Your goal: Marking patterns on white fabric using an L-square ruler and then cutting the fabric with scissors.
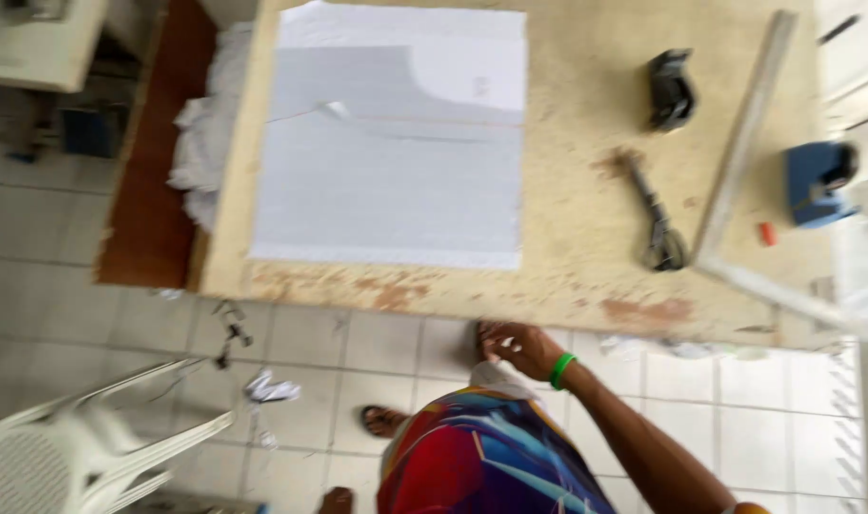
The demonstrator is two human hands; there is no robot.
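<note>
My right hand (518, 346), fingers loosely curled and seemingly empty, hangs below the worn tan table (586, 143) edge; the white fabric sheet (396, 181) could slip if I bump it.

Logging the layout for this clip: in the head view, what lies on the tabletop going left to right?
White fabric sheet → scissors → long angled ruler → small orange piece → blue object. The dark object sits above the scissors, so its place is unclear.
</note>
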